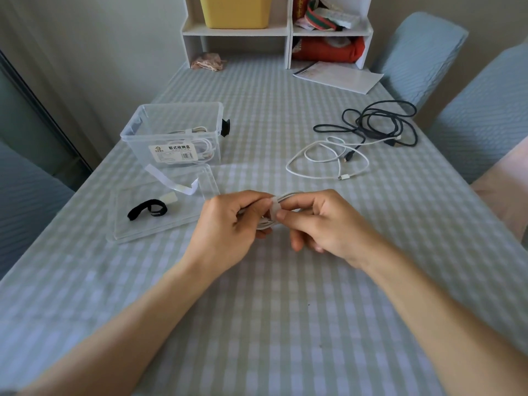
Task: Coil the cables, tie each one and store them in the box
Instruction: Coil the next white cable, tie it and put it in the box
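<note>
Both hands hold a coiled white cable (pixel 288 195) just above the middle of the table. My left hand (pixel 228 224) grips the coil's left side. A white strap (pixel 273 208) runs around the coil, and my right hand (pixel 323 221) pinches it. The clear plastic box (pixel 174 135) stands at the left with white tied cables inside. Its clear lid (pixel 160 207) lies flat in front of it, carrying a black strap (pixel 147 212) and a white strap (pixel 171 184). A loose white cable (pixel 325 158) and a loose dark cable (pixel 380 121) lie at the right.
A checked cloth (pixel 271 310) covers the table. A white shelf unit (pixel 277 30) stands at the far edge with a yellow bin and red items. A white paper (pixel 340 77) and crumpled pink wrapper (pixel 207 61) lie near it. Blue-covered chairs (pixel 483 110) stand right.
</note>
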### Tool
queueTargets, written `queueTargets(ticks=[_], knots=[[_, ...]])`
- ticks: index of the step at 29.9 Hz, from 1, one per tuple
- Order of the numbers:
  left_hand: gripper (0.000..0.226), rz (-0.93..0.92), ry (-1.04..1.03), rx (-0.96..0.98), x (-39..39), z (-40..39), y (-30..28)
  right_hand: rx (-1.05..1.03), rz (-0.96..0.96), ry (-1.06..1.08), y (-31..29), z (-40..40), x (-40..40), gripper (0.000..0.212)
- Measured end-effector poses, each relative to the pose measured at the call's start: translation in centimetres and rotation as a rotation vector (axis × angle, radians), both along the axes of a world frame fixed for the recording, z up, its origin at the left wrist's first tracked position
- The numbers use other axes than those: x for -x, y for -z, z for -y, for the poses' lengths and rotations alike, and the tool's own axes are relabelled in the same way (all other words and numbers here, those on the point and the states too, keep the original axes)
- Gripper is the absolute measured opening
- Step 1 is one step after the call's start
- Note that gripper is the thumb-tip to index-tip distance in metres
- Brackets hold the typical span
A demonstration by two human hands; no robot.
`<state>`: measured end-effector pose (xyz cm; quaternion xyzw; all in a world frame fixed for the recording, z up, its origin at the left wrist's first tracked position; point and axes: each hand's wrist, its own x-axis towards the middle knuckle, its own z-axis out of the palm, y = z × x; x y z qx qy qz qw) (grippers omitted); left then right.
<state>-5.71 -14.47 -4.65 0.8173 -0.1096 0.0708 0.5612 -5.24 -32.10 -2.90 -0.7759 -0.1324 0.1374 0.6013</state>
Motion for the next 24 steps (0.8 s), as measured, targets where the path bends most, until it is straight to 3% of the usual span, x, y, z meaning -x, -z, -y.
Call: queueTargets(ticks=[5,11,19,24], knots=[[0.018,-0.043,0.001,0.017,0.1,0.3,-0.2,0.049,-0.036,0.079,0.2,-0.3,-0.1,0.016],[0.009,-0.187,-0.033,0.256,0.3,0.3,-0.8,0.006,-0.033,0.186,0.7,-0.6,-0.1,0.018],[0.011,-0.080,-0.049,0.133,0.3,0.3,-0.8,-0.243,-0.204,0.188,0.4,-0.6,-0.2,0.015],[0.012,-0.051,-0.039,0.113,0.5,0.5,-1.0,-0.258,-0.242,0.251,0.3,-0.5,-0.5,0.013]])
